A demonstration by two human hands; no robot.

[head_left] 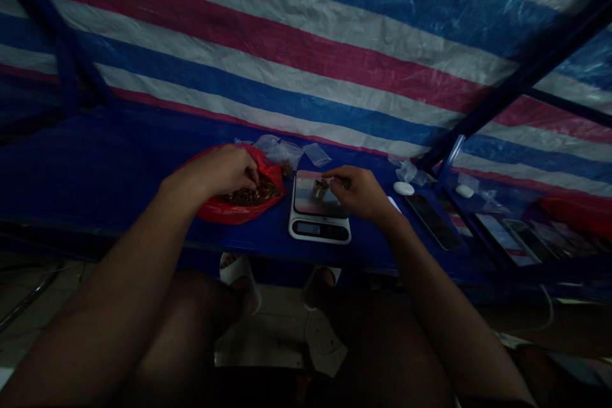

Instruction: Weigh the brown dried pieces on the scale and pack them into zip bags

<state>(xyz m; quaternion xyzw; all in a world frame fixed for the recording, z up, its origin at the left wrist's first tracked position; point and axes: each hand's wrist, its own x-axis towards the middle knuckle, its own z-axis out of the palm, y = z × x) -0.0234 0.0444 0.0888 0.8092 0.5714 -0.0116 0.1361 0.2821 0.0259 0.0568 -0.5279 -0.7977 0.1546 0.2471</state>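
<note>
My left hand [234, 169] reaches into a red plastic bag [220, 213], its fingertips pinched together just over a heap of small brown metallic-looking pieces [251, 194]. Whatever is between those fingertips is too small to make out. On the platform of a white digital scale [320, 236] stands a small clear cup [319, 192] with similar brown pieces heaped in it. Beside the cup's rim is my right hand [354, 188], index finger stretched out over the scale and thumb a little apart below it. The digits on the scale's display are too dim to read surely.
Behind the scale lie clear plastic bags [277, 150] and a small flat bag [317, 154]. To the right are a white oval case [404, 188] and a dark phone [434, 222]. A blue metal frame [497, 95] and striped tarpaulin [296, 44] bound the blue bench.
</note>
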